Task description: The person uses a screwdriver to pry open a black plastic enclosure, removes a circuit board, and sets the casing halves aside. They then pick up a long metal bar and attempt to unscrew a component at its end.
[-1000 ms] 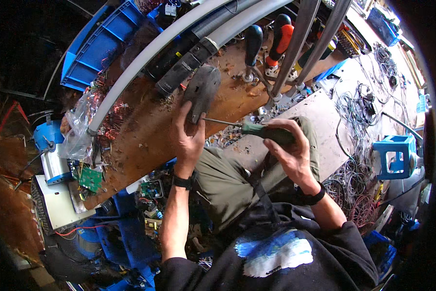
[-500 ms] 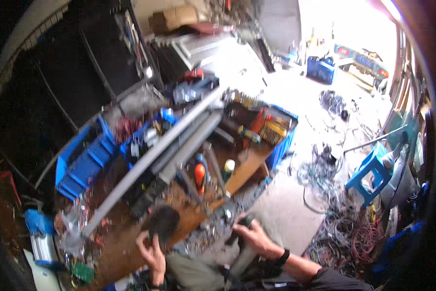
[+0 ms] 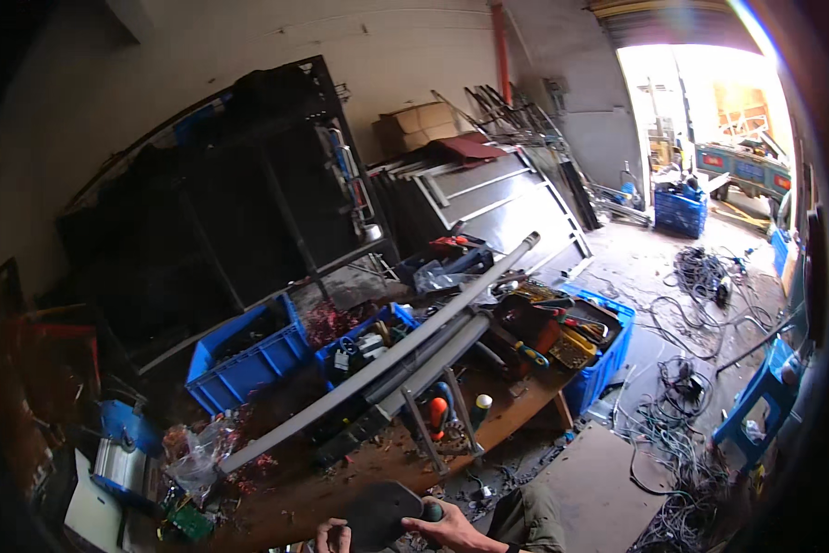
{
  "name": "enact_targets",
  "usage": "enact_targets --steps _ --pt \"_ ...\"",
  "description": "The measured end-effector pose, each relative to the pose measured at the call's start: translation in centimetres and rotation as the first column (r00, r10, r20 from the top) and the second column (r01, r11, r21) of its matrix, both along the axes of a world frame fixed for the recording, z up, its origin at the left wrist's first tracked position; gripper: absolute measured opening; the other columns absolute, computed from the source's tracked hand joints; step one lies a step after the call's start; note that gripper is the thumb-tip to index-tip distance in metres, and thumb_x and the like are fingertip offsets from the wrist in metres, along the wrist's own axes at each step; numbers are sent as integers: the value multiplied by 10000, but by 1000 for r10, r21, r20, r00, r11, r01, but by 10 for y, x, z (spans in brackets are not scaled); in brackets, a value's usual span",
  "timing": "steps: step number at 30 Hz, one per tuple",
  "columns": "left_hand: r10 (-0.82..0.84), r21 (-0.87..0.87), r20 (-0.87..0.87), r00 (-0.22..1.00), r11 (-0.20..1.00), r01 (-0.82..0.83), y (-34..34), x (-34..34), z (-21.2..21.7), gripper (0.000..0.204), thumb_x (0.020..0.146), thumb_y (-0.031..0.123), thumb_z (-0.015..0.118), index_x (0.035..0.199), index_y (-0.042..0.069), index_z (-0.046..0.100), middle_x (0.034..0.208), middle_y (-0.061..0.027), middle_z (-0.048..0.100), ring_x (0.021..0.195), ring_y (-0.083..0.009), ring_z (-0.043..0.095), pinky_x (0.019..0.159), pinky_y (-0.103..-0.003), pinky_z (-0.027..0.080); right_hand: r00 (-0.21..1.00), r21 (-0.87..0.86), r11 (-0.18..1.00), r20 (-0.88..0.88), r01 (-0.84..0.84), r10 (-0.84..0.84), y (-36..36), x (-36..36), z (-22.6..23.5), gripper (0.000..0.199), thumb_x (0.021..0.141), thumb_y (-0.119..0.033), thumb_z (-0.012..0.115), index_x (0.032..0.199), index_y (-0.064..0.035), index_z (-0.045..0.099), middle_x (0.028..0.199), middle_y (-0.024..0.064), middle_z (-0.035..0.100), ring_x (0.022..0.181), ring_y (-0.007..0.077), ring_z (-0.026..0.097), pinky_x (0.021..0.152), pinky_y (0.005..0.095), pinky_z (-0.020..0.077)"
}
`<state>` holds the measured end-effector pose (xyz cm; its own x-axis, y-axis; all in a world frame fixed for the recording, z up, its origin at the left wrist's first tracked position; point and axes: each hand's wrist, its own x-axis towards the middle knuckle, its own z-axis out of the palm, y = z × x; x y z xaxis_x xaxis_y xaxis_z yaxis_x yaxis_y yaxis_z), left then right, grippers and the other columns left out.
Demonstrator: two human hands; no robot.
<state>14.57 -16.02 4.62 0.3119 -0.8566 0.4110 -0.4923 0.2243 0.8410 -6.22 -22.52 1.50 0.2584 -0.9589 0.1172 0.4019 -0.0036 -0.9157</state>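
in the head view, the person's gaze has swung up from the lap toward the room. a second ago both hands were mid-frame, the screwdriver's shaft reaching the dark piece; now they sit at the lower edge, partly cut off.

the left hand [image 3: 333,535] has its fingers curled at the near left side of the dark, flat, round-ended piece [image 3: 376,516], seemingly grasping it. the piece is held between the hands, just in front of the bench [image 3: 516,412]. the right hand [image 3: 460,532] grasps the green-handled screwdriver [image 3: 433,510], only its handle end showing beside the piece. the shaft is out of sight, so whether the tip meets the piece cannot be told. with the head turned up, the work looks momentarily paused or guided by feel; both things remain in hand.

beyond, a long pale pole [image 3: 382,361] slants over the bench, behind an upright orange-handled tool [image 3: 438,417]. a blue crate [image 3: 253,367] sits at the far left, a green circuit board [image 3: 189,522] lies nearer, and tangled cables [image 3: 677,479] and a blue stool [image 3: 753,405] are off to the right.
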Motion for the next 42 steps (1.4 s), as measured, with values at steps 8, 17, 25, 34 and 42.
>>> enact_targets --steps 8,17,25,34,42 --pt "-21 -159 539 842 979 126 15 11 -7 169 931 35 732 1095 61 762 1090 -144 747 966 -375 720 845 -453 574 995 -73 992 -6 101 -102 17 -13 -32 500 854 -156 916 1244 -28 631 925 7 663 769 79 593 653 246 511" --pt "-108 70 349 931 994 89 -3 -3 -50 287 986 22 679 1262 71 619 1012 -186 742 921 -355 729 780 -438 575 963 -214 972 -225 97 -146 34 -41 -53 686 804 -98 903 1397 19 580 1169 78 695 1072 171 613 957 351 528" --pt "-80 41 303 950 997 71 -29 -13 -93 298 997 44 712 1253 51 560 970 -164 709 889 -307 705 805 -407 556 959 -216 972 -242 95 -147 35 -59 -50 654 802 -111 906 1364 4 590 1276 159 673 1191 244 630 1010 390 515" --pt "-260 22 207 943 965 262 -27 -32 -75 409 933 -71 688 1299 57 555 1198 -114 651 1050 -242 663 911 -375 537 935 -191 970 -290 150 -202 36 -70 -72 504 817 -100 889 1227 -13 608 1123 177 707 1028 200 674 940 365 539" --pt "-185 -27 188 965 981 193 -34 -39 -86 300 968 -66 671 1246 28 607 1100 -108 692 1013 -217 672 911 -348 558 899 -351 915 -306 199 -313 35 -68 -82 533 841 -118 865 1263 23 572 1212 215 681 1167 366 675 987 429 534"
